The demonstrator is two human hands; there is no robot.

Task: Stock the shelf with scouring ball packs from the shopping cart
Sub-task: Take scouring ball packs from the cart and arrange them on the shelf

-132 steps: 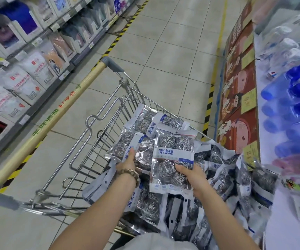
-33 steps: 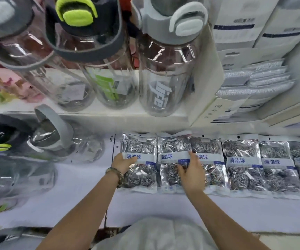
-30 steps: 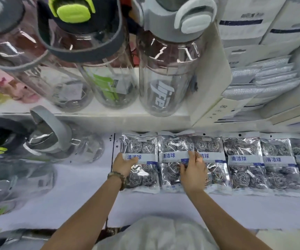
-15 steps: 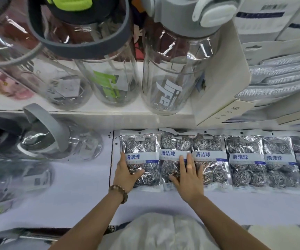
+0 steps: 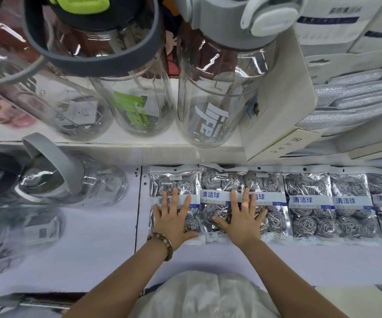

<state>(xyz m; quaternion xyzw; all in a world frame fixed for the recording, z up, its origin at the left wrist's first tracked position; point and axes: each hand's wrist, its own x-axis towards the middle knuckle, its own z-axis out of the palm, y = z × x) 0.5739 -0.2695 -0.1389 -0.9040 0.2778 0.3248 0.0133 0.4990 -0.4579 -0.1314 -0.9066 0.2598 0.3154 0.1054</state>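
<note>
Nearest the camera, a pale garment (image 5: 199, 294) fills the bottom edge. Two bare forearms reach away from it toward the row of scouring ball packs (image 5: 307, 203), which lies flat on the white shelf (image 5: 93, 249). A beaded bracelet (image 5: 161, 243) circles the left wrist, just short of the row's near edge.

The left hand (image 5: 174, 220) lies palm-down on the row's leftmost pack (image 5: 176, 180), fingers straight and spread, the tips reaching its blue-lettered label band. The right hand (image 5: 242, 220) is likewise flat and spread — it presses across the place where the second pack (image 5: 215, 182) and third pack (image 5: 275, 216) meet.

To the right of the hands the row runs on with three more packs side by side, the last blurred at the frame edge. Left of the row, clear bottles (image 5: 75, 180) lie on their sides on the same shelf.

Beyond the row, on a higher ledge, a green-print bottle (image 5: 137, 104) and a grey-lidded bottle (image 5: 215, 88) stand upright. Further right, above the row's far end, a white box (image 5: 284, 99) sits beside stacked grey cloths (image 5: 350, 99).
</note>
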